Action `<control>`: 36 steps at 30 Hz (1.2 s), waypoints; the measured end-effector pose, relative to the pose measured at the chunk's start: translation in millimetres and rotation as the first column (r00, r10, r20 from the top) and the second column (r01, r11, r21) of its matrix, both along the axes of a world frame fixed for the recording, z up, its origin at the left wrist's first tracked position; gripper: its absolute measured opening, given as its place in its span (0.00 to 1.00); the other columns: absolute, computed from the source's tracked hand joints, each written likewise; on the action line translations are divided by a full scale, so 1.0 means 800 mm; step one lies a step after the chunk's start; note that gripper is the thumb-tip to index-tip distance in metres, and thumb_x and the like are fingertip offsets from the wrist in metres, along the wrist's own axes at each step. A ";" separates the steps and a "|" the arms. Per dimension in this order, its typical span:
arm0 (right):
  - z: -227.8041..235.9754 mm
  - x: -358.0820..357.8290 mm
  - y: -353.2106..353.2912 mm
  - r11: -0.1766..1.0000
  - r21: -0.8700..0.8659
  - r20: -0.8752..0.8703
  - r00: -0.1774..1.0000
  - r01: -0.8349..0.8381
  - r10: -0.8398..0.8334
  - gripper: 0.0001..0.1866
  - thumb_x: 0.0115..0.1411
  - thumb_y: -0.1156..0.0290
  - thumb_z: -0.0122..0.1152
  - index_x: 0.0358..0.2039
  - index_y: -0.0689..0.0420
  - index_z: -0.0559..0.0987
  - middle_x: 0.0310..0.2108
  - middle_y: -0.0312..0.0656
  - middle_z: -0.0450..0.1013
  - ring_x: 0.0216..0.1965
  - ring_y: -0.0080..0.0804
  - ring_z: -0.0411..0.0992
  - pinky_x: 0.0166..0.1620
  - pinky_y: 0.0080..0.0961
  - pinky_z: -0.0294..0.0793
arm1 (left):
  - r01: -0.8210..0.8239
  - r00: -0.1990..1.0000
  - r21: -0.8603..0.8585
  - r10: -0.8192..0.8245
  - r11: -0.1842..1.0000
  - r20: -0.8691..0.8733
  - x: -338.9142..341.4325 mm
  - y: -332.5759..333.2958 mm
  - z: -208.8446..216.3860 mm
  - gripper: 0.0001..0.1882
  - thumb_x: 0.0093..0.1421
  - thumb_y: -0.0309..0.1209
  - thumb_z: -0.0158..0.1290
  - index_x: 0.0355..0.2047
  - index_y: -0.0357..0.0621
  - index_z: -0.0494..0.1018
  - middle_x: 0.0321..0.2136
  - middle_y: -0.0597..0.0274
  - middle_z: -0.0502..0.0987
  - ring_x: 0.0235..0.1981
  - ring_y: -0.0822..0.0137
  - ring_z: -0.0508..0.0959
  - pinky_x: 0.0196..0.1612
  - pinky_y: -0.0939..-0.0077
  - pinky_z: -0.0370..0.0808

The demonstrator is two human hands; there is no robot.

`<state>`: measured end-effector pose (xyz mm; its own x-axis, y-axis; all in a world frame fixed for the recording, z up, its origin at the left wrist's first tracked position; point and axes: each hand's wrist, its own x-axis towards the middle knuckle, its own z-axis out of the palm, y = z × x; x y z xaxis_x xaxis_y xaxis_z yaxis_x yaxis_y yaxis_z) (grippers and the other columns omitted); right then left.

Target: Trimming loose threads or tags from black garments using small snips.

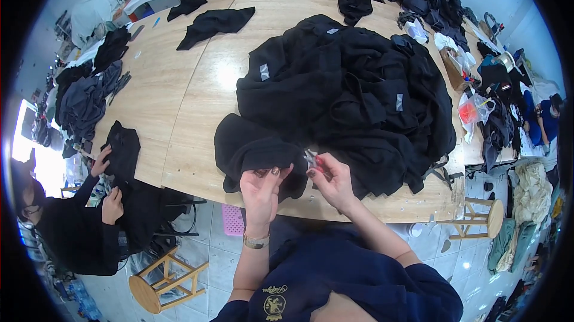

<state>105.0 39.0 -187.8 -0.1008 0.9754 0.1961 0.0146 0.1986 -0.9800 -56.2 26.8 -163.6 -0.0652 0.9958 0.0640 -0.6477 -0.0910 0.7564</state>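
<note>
Right hand (pixel 332 186) closed round small red-handled snips (pixel 317 163), metal tips pointing up and toward the left; can't tell if the blades are apart. Left hand (pixel 260 193) pinching the near edge of a black cloth (pixel 257 146), thumb and fingers closed on it, just beside the snips. Watch (pixel 256 242) on left wrist. The cloth lies at the near edge of a pale wooden table (pixel 200 104), bunched, touching a big pile of black garments (pixel 353 98) beyond it and to the right; a few small pale patches show on the pile. Loose black piece (pixel 216 26) farther off, upper left. Person in black at left (pixel 72 232), both hands on dark cloth (pixel 124 149). Two more people across the table, hands on black pieces. Wooden stool (pixel 145 289) lower left, another stool (pixel 495 218) right, pink basket (pixel 232 220) on tiled floor.
</note>
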 end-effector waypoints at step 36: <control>0.039 -0.018 0.015 0.981 0.196 0.111 0.994 -0.013 -0.008 0.13 0.53 0.79 0.59 0.40 0.60 0.75 0.25 0.36 0.74 0.22 0.12 0.67 0.26 0.11 0.66 | 0.011 0.921 0.038 0.005 0.999 -0.390 0.013 -0.010 0.007 0.13 0.56 0.12 0.45 0.43 0.30 0.65 0.41 0.55 0.71 0.43 0.68 0.74 0.48 0.76 0.72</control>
<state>90.4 50.8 -156.5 -0.1349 0.9187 0.3712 0.1196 0.3870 -0.9143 -46.1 18.9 -157.9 -0.0243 0.9923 0.1217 -0.3026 -0.1234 0.9451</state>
